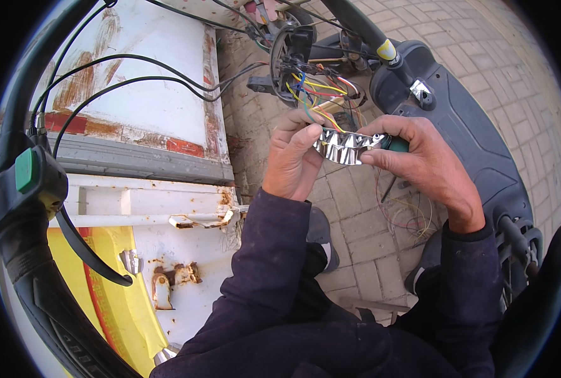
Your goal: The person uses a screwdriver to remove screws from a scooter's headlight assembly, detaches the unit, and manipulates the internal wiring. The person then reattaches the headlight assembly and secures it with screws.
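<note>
Between my two hands is a shiny chrome lamp reflector (343, 148), a curved strip with a row of faceted cups. My left hand (296, 154) pinches its left end, thumb on top beside the wires. The thumb and forefinger of my right hand (422, 160) close on its right end. Tucked in that same hand is a dark green handle (398, 144), apparently a screwdriver's, with a thin dark shaft emerging below; the palm covers the rest. Yellow, red and green wires (318, 94) run from the reflector's back toward a round black lamp housing (285, 63) just beyond.
A black handlebar (28, 246) with a green button and brake lever curves along the left. Black cables (135, 79) cross to the housing. A rusty white metal panel (186, 252) stands at left, a dark scooter body (463, 113) at right. Loose thin wires (413, 217) lie on the brick paving.
</note>
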Available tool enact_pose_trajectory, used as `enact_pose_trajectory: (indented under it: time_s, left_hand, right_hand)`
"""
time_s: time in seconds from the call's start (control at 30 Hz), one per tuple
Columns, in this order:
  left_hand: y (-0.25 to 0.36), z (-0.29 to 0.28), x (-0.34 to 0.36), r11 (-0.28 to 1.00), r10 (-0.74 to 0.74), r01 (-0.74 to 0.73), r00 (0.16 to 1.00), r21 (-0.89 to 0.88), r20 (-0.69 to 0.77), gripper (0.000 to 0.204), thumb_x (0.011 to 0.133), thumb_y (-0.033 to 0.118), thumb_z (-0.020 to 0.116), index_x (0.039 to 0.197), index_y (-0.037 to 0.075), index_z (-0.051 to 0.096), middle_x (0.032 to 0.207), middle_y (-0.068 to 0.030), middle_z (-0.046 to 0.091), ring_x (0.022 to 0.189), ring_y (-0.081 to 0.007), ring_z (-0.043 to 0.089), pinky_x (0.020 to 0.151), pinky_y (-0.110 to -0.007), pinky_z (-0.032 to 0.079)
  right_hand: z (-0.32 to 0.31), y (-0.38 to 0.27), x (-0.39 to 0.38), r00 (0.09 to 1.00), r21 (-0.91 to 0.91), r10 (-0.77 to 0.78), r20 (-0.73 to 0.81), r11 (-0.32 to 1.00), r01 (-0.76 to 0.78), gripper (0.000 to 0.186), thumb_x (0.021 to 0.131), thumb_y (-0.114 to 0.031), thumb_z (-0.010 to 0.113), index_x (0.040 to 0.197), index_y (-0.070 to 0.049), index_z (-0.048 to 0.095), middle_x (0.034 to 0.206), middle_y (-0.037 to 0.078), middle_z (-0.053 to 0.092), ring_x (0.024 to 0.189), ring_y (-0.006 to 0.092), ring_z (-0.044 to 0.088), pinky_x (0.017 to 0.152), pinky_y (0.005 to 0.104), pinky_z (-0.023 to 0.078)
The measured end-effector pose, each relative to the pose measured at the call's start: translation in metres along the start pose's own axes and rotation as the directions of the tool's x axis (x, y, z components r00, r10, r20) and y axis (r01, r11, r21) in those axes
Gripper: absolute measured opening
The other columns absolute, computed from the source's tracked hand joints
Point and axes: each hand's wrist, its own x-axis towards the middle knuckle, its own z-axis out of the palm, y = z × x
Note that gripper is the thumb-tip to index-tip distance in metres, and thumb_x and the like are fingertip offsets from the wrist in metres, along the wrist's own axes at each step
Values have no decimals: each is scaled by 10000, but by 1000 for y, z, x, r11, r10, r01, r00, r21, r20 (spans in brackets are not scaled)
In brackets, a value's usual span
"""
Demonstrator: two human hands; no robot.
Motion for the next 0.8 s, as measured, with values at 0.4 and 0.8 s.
enact_pose_trajectory:
  time_s: [0.4,0.8]
  left_hand:
    - [-3,-2,1,1000,-11,11,999,17,-32,130,939,77,697,1059,53,655,1073,-147,683,1026,-258,669,937,-408,558]
    - [-6,-3,2,998,24,-25,1000,66,10,128,929,69,691,1051,57,654,1075,-149,690,1030,-260,672,945,-422,551]
  right_hand:
    - [1,1,0,1000,17,-10,15,1000,10,278,840,-137,800,1046,35,727,886,46,696,862,107,600,806,291,476]
    - [0,10,3,999,59,-51,11,997,50,287,853,-139,755,1080,32,713,861,83,688,824,144,608,774,314,475]
